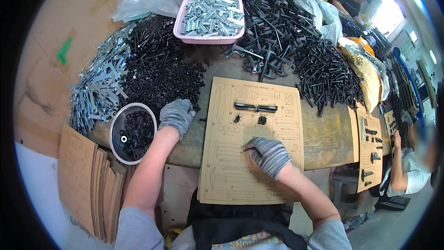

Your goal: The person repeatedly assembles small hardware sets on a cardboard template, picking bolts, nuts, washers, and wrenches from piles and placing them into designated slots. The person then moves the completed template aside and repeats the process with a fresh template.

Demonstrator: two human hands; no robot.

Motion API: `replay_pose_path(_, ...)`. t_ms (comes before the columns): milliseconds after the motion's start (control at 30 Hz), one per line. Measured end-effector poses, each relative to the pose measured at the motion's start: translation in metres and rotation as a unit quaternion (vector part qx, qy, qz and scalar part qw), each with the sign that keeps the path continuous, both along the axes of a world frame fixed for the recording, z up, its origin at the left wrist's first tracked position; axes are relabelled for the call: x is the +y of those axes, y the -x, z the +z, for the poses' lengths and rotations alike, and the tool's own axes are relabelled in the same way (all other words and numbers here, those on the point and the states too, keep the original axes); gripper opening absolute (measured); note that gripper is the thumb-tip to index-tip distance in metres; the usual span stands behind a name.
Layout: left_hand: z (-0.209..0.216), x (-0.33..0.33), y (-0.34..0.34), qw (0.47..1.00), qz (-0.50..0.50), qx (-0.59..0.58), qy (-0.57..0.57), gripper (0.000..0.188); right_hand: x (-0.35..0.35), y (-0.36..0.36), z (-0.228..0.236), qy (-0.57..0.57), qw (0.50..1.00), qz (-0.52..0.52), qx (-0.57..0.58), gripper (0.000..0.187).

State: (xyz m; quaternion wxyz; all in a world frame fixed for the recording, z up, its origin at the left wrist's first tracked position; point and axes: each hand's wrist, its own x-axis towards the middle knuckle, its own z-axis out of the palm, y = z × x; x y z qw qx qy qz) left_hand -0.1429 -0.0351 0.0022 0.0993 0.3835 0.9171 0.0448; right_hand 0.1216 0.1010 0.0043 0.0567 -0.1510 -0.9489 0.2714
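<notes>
My left hand (177,116), in a grey knitted glove, rests at the near edge of a heap of small black nuts and bolts (159,81). Its fingers are curled together, and whatever they hold is hidden. Over the middle of a brown cardboard sheet (291,176) printed with hardware outlines is my right hand (268,155), gloved alike. Thumb and fingertips pinch together there, with something tiny and dark at their tips that I cannot make out. Higher on the sheet lie black bolt-like parts (255,107), with small black pieces (262,120) below them.
A bowl of black rings (138,132) stands left of my forearm, beside stacked cardboard sheets (78,176). Flat silver wrenches (104,76) lie heaped beyond. A pink tub of metal sleeves (210,40) and black T-shaped parts (273,23) are farther back. Another person (414,162) works at right.
</notes>
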Motion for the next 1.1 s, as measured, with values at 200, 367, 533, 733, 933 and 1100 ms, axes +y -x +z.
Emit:
replay_pose_path(200,-0.002,-0.011,-0.011,0.998,0.009,0.019,-0.067,0.018,0.011,-0.003,0.002,0.127,0.989,-0.040,0.072,0.009)
replay_pose_path(367,0.001,0.009,-0.037,0.953,-0.237,-0.002,-0.191,0.013,0.033,0.034,0.008,0.058,0.984,-0.060,0.156,0.011)
replay_pose_path(533,-0.006,0.045,-0.034,0.916,-0.387,0.071,-0.077,0.015,0.047,0.088,0.008,-0.107,0.993,0.032,0.022,0.015)
replay_pose_path(733,-0.005,0.034,-0.047,0.954,-0.233,0.022,-0.189,0.020,0.047,0.104,0.009,-0.189,0.976,0.076,-0.080,0.015)
replay_pose_path(933,-0.003,0.033,-0.061,0.978,-0.144,-0.042,-0.147,0.024,0.050,0.107,0.008,-0.201,0.968,0.104,-0.114,0.020)
replay_pose_path(1100,-0.013,0.037,-0.064,0.973,-0.156,-0.063,-0.160,0.027,0.049,0.097,0.005,-0.188,0.977,0.056,-0.080,0.020)
